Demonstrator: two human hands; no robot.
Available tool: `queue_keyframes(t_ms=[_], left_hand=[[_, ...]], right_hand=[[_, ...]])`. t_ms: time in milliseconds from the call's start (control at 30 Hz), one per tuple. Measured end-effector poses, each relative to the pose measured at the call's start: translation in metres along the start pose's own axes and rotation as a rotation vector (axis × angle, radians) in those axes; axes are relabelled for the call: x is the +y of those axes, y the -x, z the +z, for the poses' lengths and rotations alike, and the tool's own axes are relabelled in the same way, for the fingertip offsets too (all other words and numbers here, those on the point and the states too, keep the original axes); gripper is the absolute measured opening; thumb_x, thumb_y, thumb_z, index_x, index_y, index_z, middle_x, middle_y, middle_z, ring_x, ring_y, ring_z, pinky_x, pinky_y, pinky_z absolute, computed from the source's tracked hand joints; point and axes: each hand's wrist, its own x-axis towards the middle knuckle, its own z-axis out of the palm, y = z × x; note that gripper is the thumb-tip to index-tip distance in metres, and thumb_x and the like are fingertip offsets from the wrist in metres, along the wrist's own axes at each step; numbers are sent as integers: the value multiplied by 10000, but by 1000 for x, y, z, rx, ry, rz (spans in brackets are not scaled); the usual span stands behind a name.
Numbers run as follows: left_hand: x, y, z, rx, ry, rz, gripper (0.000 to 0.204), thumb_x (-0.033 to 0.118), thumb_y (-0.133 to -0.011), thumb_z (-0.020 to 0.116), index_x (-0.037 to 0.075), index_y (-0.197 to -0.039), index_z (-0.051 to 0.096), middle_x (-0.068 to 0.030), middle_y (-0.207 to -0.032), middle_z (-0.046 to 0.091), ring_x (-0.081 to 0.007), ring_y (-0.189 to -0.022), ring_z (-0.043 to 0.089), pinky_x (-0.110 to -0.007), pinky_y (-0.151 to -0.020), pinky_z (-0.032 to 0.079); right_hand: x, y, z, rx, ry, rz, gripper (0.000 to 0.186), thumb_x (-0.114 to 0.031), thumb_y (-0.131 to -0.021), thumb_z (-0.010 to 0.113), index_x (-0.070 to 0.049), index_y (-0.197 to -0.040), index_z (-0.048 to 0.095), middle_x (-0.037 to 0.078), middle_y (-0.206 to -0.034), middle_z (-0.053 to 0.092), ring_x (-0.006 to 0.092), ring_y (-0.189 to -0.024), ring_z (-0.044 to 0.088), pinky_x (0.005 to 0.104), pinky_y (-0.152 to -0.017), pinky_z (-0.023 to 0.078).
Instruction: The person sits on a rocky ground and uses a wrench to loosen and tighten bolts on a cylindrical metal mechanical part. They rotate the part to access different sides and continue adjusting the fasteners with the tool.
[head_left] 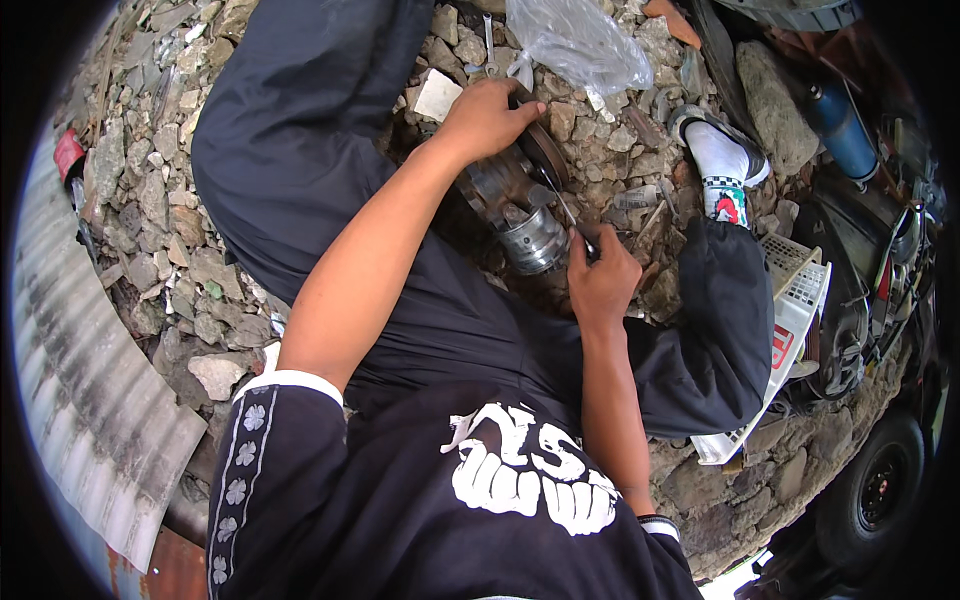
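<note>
A greasy machine part (493, 188) with a shiny metal cylinder (533, 246) at its near end lies on the stones between my legs. A dark round disc (545, 155) forms its far right side. My left hand (486, 118) is closed over the far edge of the disc, the fingertips partly hidden. In my right hand (603, 275), just right of the cylinder, is a screwdriver (562, 200) with a dark handle. Its thin shaft points up and left to the gap beside the disc; whether the tip touches is too small to tell.
Beyond my left hand lie a wrench (490, 42) and a clear plastic bag (582, 42). My shod foot (722, 150) rests on the rubble to the right. A white plastic crate (758, 405), a blue bottle (843, 130) and a wheel (880, 482) stand further right; corrugated sheeting (95, 370) lies left.
</note>
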Motion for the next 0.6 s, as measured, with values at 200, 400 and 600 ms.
queue_keyframes(t_ms=[200, 400, 600], left_hand=[[-1, -2, 2, 22, 87, -30, 529, 437, -912, 717, -72, -1056, 732, -309, -1071, 712, -455, -1077, 671, -486, -962, 517], [-2, 0, 3, 21, 1, 4, 568, 468, -942, 706, -36, -1204, 705, -271, -1138, 717, -420, -1104, 684, -453, -966, 517], [-4, 0, 3, 5, 104, -34, 554, 448, -909, 717, -77, -1084, 725, -306, -1098, 706, -455, -1110, 655, -488, -979, 505]], right_hand=[[24, -9, 6, -152, 106, 102, 181, -29, -866, 738, 34, -989, 620, 267, -859, 699, 481, -868, 678, 515, -733, 520], [10, -2, -16, -135, 84, 125, 166, -51, -856, 760, 25, -981, 682, 230, -877, 723, 431, -839, 701, 468, -748, 539], [-24, 0, -28, 129, -24, -67, 154, -63, -836, 794, -10, -972, 744, 155, -903, 735, 354, -809, 721, 407, -738, 556]])
